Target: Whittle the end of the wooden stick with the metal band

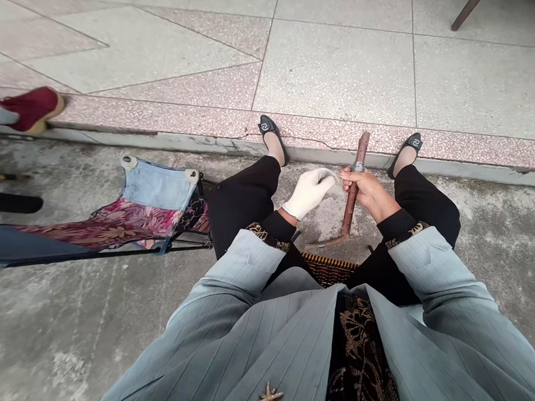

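A reddish-brown wooden stick (350, 209) stands nearly upright between my knees. Silvery wire (358, 166) is wound round its upper part. At the stick's lower end a thin, slightly curved piece (326, 242) juts out to the left; whether it is a branch or a blade I cannot tell. My bare right hand (367, 188) is closed round the stick just below the wire, the thumb and fingertips pointing left. My left hand (311, 190), in a white glove, is closed in a pinch just left of those fingertips. What lies in the pinch is too small to make out.
I sit on a woven wicker seat (331, 270), feet on a tiled step (318, 131). To the left stands a folding chair with patterned fabric (110, 220). Another person's red shoe (35, 110) rests on the step's edge. A brown furniture leg (466, 11) is at the upper right.
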